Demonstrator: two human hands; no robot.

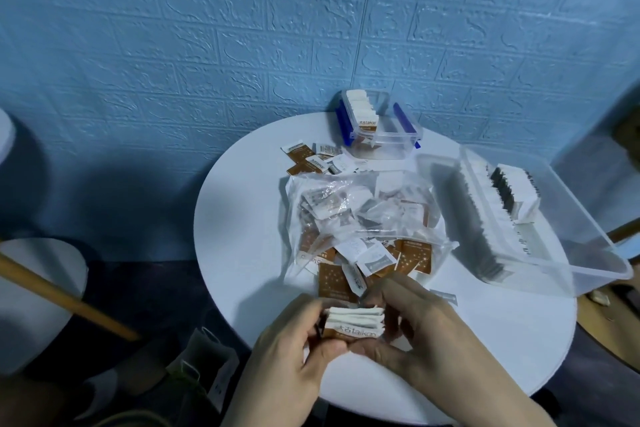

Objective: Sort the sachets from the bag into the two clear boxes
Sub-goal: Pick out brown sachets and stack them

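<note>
Head view: two hands, left hand (298, 350) and right hand (415, 333), pinch one stack of sachets (355, 322) between curled fingers at the near table (242, 218) edge. One clear bag (349, 218) lies mid-table; two clear boxes, small box (377, 128) far, large box (540, 218) right.

Both hands (349, 343) are cut off at the wrists by the bottom edge, and their fingers cover the sides and lower part of the stack of sachets (356, 322) they grip. The crumpled bag (349, 215) blurs the sachets inside it. The large clear box (540, 218) overhangs the bench's (242, 218) right edge, its sachet print unreadable.
</note>
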